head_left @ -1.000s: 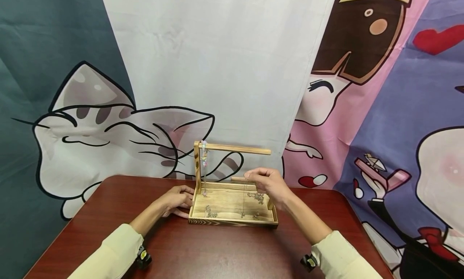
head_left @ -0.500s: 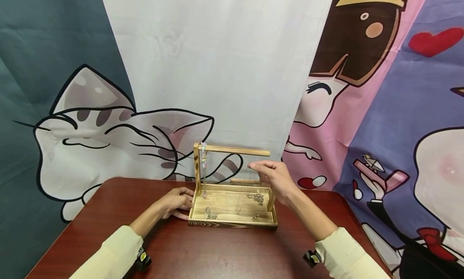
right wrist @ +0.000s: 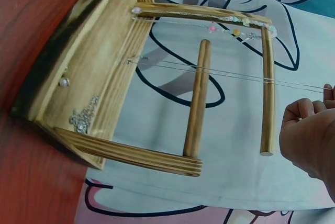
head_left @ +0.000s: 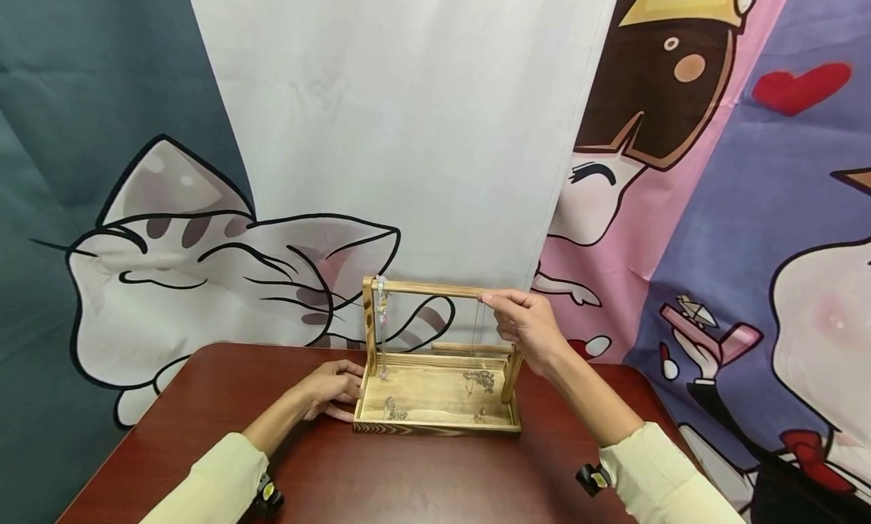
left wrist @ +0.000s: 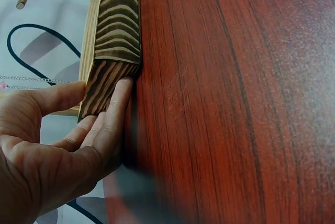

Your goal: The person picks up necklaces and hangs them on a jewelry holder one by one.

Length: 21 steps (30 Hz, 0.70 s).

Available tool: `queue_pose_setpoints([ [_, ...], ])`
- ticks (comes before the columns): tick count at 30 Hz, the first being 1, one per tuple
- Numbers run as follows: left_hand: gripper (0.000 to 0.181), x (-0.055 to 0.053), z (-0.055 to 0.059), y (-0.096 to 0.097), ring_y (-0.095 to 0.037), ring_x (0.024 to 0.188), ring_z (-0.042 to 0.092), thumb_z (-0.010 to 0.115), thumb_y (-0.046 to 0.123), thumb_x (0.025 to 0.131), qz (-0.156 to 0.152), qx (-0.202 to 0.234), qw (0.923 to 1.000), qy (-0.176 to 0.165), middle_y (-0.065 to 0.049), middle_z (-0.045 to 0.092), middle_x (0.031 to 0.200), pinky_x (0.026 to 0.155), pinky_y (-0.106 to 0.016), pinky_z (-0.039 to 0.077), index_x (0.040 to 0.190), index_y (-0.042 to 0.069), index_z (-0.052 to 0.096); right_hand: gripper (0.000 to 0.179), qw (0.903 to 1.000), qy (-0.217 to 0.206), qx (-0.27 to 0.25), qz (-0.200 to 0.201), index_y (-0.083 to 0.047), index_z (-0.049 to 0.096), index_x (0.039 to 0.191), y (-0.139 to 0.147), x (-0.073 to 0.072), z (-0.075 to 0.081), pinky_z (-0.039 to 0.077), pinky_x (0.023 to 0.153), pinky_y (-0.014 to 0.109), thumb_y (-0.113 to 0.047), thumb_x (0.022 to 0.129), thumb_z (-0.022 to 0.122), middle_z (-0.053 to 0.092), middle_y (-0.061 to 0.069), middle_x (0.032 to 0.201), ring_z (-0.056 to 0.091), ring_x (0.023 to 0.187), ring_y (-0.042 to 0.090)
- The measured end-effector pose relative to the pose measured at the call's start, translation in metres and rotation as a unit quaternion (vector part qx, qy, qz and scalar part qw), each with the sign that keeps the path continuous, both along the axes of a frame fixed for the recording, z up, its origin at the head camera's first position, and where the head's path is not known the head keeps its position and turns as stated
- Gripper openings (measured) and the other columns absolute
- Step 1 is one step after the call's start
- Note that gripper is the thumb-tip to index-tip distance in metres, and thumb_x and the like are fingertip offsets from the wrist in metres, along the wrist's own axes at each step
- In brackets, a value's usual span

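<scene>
Closest on the red-brown tabletop (head_left: 435, 479) is the front wall of the wooden jewelry stand's tray (head_left: 435, 429), which lies lengthwise across the person's front. The left hand (head_left: 333, 390) rests its fingers, loosely extended, against the tray's left end and front-left corner. A small silver chain (head_left: 393, 411) lies in the tray's front-left corner, a smaller jewelry piece (head_left: 479, 416) towards the front right, and a tangled silver chain (head_left: 481, 379) farther back on the right.

Above the tray's right side, the right hand (head_left: 529, 326) pinches a fine silver necklace (right wrist: 230, 73) at its top; its two strands hang nearly upright, with the pendant (right wrist: 128, 62) low over the tray.

The relation that seems to matter is between those fingertips and the upper bar (head_left: 429, 289). That bar runs left to right, joined to the left post (head_left: 370, 331), its free end pointing to the right hand, clearly the nearer one. In the head view the fingertips overlap that end; whether they touch it cannot be told. A beaded necklace (head_left: 382, 312) hangs by the left post. The lower bar (head_left: 469, 348) runs parallel beneath, joined to the right post (head_left: 512, 374). Behind everything hangs a cartoon backdrop (head_left: 408, 131).
</scene>
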<state>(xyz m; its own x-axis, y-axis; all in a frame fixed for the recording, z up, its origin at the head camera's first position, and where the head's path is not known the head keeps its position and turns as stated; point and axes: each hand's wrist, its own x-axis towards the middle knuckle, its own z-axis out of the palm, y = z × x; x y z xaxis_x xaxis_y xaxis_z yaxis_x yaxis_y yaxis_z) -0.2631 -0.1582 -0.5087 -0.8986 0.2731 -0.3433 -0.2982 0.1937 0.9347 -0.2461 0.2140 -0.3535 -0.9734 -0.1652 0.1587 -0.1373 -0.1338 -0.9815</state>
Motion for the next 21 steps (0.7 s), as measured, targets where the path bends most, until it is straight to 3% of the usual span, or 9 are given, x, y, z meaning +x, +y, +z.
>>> queue_pose_setpoints([
  [14,0.06,0.0,0.0,0.0,-0.029,0.102,0.08,0.065,-0.007,0.091,-0.004,0.011,0.9999,0.001,-0.031,0.067,0.143,0.08,-0.055,0.074,0.148,-0.011,0.049,0.032,0.999,0.033,-0.019,-0.021,-0.026,0.088,0.1,0.013,-0.008,0.031,0.026,0.056,0.018,-0.008,0.113,0.065,0.044,-0.01,0.06,0.033,0.056,0.004],
  [21,0.059,0.001,0.0,-0.001,-0.029,0.101,0.08,0.064,-0.008,0.091,0.001,0.011,0.9999,-0.002,-0.031,0.068,0.142,0.079,-0.055,0.074,0.148,-0.011,0.049,0.029,0.9967,0.036,-0.06,-0.041,-0.022,0.088,0.1,0.015,-0.013,0.047,0.02,0.055,0.022,-0.009,0.113,0.065,0.042,-0.009,0.059,0.03,0.054,0.006],
])
